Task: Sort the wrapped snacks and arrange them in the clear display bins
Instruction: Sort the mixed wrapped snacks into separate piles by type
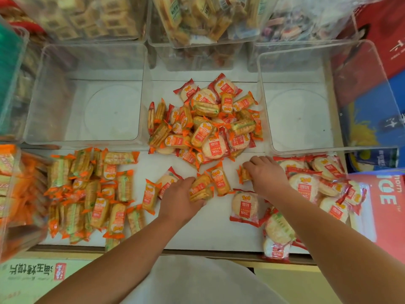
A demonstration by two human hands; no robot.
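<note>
I'm seeing the mixed pile of snack packets (206, 128) lying on the counter (208, 222) between the left display bin (109, 113) and the right display bin (298, 119). Long cracker packets (94, 194) are lying front left, and round rice cracker packets (305, 187) are lying front right.

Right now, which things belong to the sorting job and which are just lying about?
Job: mixed pile; orange-wrapped stack; red-wrapped stack; left empty bin; right empty bin; left hand gripping orange packets; right hand gripping one orange packet.
Lying about: filled back bins; red box; blue box; carton.
</note>
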